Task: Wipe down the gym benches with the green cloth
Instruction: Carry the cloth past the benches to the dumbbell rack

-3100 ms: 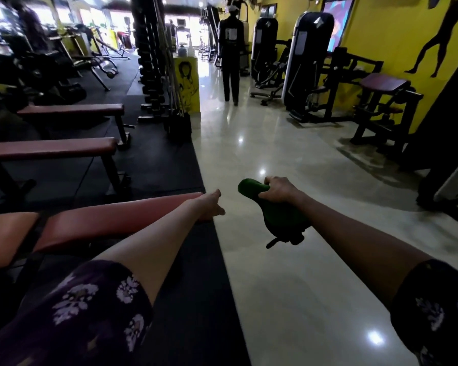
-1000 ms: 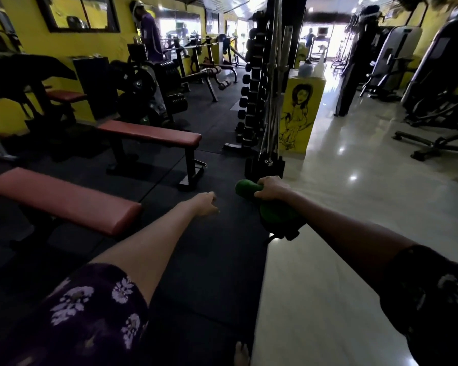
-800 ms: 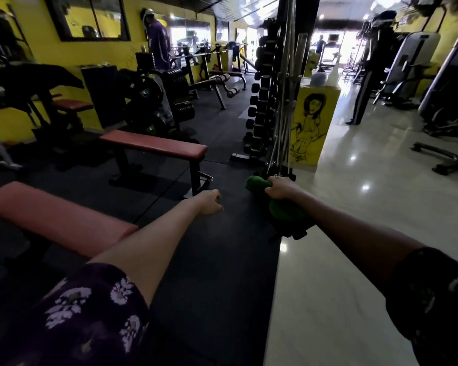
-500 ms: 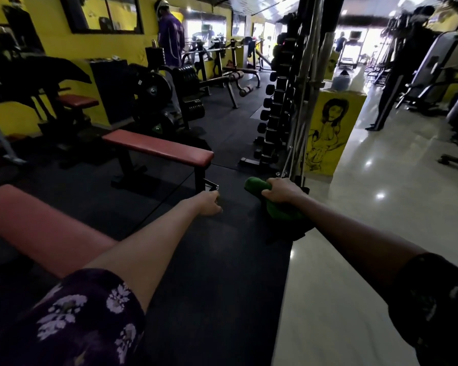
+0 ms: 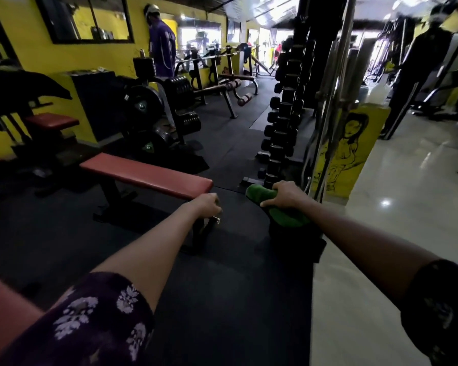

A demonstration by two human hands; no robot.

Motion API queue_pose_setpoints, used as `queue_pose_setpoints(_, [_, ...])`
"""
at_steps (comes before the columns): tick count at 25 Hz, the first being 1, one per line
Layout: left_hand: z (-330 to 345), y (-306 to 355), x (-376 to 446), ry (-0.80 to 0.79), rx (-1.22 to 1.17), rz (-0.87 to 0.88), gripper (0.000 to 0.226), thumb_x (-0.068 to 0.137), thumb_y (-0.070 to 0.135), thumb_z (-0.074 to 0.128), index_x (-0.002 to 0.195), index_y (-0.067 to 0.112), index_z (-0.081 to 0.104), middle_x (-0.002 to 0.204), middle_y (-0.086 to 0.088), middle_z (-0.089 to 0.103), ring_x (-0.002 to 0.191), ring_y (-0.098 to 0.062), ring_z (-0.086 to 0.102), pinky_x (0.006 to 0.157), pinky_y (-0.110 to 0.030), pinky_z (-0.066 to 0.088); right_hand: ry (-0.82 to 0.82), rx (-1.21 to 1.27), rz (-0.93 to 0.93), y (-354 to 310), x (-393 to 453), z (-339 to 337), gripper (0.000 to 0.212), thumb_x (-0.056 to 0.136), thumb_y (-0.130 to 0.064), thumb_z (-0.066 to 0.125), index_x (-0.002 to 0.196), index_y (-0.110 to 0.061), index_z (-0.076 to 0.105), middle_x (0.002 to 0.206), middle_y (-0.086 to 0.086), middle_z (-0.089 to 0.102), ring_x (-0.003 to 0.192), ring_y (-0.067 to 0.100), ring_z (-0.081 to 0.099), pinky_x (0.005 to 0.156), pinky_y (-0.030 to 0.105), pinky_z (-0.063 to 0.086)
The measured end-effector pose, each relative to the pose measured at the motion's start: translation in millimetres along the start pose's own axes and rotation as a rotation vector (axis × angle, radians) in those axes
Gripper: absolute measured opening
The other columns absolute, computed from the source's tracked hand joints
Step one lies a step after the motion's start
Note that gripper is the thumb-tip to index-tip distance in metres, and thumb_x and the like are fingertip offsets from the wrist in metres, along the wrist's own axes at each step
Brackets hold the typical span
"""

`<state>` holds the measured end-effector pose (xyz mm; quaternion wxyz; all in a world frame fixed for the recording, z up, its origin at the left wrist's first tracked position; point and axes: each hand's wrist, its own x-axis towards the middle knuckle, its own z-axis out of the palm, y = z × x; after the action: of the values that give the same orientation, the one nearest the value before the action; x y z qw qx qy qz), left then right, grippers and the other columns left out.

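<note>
The right hand point(image 5: 284, 192) grasps the green cloth point(image 5: 280, 211), bunched, with one end projecting left of the knuckles and the rest hanging below the palm. The cloth is in the air above the black mat point(image 5: 222, 299), right of the red bench point(image 5: 146, 173) and not touching it. The left hand point(image 5: 208, 204) is clenched loosely and holds nothing; it hovers just in front of the bench's near right end.

Status: approach to the bench, wiping not yet begun here. A second red pad point(image 5: 0, 307) shows at the near left edge.

Hazards, as judged from this position:
- The bench foot point(image 5: 209, 225) projects onto the mat below the left hand; a step in close could catch it.
- The dumbbell rack point(image 5: 282, 133) and steel bars point(image 5: 333, 101) stand just beyond the right hand; a wide swing could strike them.
- A bunched cloth covers little pad per stroke; strips may go unwiped.
- The polished floor point(image 5: 394, 207) at right looks slippery.
</note>
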<state>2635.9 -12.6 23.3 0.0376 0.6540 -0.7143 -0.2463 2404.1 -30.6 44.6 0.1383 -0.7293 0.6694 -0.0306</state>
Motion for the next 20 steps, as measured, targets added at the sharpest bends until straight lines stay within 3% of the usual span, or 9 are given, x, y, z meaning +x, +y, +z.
queue_pose_setpoints(5, [-34.1, -14.8, 127.6, -0.058, 0.042, -0.001, 0.036, 0.090, 0.025, 0.060, 0.122, 0.011, 0.052, 0.124, -0.008, 0.057, 0.111, -0.023, 0.055, 0.095, -0.033, 0.045, -0.035, -0.008, 0.075, -0.5, 125.4, -10.0, 0.075, 0.074, -0.052, 0.073, 0.131, -0.010, 0.048, 0.129, 0.010, 0.049, 0.113, 0.027, 0.053, 0.089, 0.038, 0.050])
queue_pose_setpoints(9, [-58.0, -18.6, 233.5, -0.037, 0.042, 0.047, 0.040, 0.091, 0.023, 0.059, 0.126, 0.008, 0.049, 0.128, -0.011, 0.055, 0.116, -0.026, 0.052, 0.092, -0.028, 0.040, 0.002, -0.005, 0.074, 15.7, 234.7, -20.8, 0.059, 0.080, -0.048, 0.068, 0.121, -0.007, 0.054, 0.120, 0.011, 0.055, 0.106, 0.027, 0.055, 0.082, 0.036, 0.050])
queue_pose_setpoints(12, [-77.2, -18.7, 317.8, -0.040, 0.067, 0.037, 0.049, 0.091, 0.023, 0.057, 0.136, 0.008, 0.042, 0.136, -0.012, 0.049, 0.124, -0.026, 0.047, 0.100, -0.029, 0.039, -0.005, 0.003, 0.091, 27.1, 323.3, -29.8, 0.049, 0.085, -0.045, 0.064, 0.114, -0.007, 0.055, 0.118, 0.013, 0.056, 0.105, 0.028, 0.055, 0.077, 0.034, 0.047])
queue_pose_setpoints(17, [-130.0, 0.4, 442.1, -0.026, 0.052, 0.073, 0.057, 0.094, 0.025, 0.054, 0.144, 0.010, 0.031, 0.147, -0.011, 0.037, 0.133, -0.026, 0.038, 0.106, -0.032, 0.035, 0.052, 0.048, 0.075, 38.9, 450.9, -68.7, 0.057, 0.086, -0.043, 0.063, 0.128, -0.007, 0.050, 0.128, 0.014, 0.053, 0.117, 0.032, 0.051, 0.092, 0.040, 0.048])
queue_pose_setpoints(20, [-139.2, 2.0, 511.3, -0.083, 0.125, 0.056, 0.061, 0.093, 0.027, 0.055, 0.146, 0.008, 0.029, 0.148, -0.012, 0.033, 0.135, -0.025, 0.034, 0.105, -0.031, 0.033, -0.007, 0.037, 0.081, 45.2, 517.7, -69.8, 0.055, 0.086, -0.043, 0.064, 0.125, -0.007, 0.051, 0.125, 0.013, 0.054, 0.115, 0.031, 0.052, 0.091, 0.039, 0.048])
